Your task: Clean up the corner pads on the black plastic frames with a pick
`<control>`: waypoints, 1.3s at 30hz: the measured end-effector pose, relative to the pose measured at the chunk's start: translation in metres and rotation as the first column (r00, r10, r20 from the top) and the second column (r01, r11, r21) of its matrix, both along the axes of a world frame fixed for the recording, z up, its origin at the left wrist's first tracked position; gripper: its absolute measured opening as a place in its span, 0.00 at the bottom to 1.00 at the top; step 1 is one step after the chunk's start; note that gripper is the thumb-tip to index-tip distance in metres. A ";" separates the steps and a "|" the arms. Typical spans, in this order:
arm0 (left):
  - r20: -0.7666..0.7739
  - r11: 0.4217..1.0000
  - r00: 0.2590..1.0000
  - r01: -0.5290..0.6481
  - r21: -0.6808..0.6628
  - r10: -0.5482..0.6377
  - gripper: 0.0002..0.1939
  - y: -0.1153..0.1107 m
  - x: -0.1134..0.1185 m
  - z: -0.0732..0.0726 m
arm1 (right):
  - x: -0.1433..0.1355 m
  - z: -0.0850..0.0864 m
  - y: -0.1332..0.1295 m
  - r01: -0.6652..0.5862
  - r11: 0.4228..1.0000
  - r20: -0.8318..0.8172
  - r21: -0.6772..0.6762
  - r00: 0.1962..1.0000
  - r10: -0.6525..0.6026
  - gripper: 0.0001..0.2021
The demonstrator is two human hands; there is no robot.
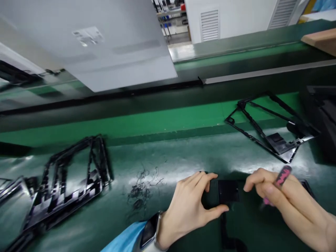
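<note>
A small dark square piece (228, 191) lies on the green work surface (162, 147), part of a larger black frame whose edges are hard to make out. At its left side is my left hand (193, 201), thumb and fingers spread apart around that corner, holding nothing. To the right of the piece, my right hand (283, 196) is closed around a pink and black pen-like tool (283, 175), its tip blurred and pointing down. The right index finger reaches toward the square piece without touching it.
Black frames are stacked at the left (76, 175), with others overlapping at the right (273, 129). Thin black scraps (141, 189) lie left of my left hand. A dark box-like object (322, 119) stands at the right edge. A pale panel (112, 42) rises behind.
</note>
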State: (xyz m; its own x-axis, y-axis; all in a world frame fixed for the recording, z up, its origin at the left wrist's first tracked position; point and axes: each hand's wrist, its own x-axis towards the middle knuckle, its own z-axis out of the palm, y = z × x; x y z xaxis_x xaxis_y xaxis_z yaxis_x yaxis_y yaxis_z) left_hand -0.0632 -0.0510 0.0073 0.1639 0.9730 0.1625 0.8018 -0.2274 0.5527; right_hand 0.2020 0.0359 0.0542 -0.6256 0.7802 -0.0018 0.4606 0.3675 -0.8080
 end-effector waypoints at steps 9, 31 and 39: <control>0.031 0.998 0.999 0.022 0.057 -0.024 0.23 0.000 0.001 0.001 | -0.016 -0.017 0.006 -0.192 0.923 -0.156 -0.334 0.977 0.147 0.11; 0.009 0.999 0.999 0.046 -0.002 -0.046 0.22 -0.001 -0.001 0.008 | -0.023 -0.047 -0.013 -0.258 0.833 0.138 0.489 0.966 0.218 0.24; 0.017 0.999 0.999 0.051 -0.014 -0.050 0.21 -0.001 -0.004 0.007 | -0.026 -0.046 -0.010 -0.285 0.816 0.130 0.503 0.958 0.255 0.18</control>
State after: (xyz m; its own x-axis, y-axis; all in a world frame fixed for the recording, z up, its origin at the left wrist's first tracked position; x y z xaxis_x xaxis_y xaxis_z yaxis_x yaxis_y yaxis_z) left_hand -0.0667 -0.0520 0.0147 0.2101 0.9658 0.1519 0.7799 -0.2593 0.5697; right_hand 0.1765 0.0262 0.0084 -0.8220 0.4780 0.3096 0.3188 0.8367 -0.4453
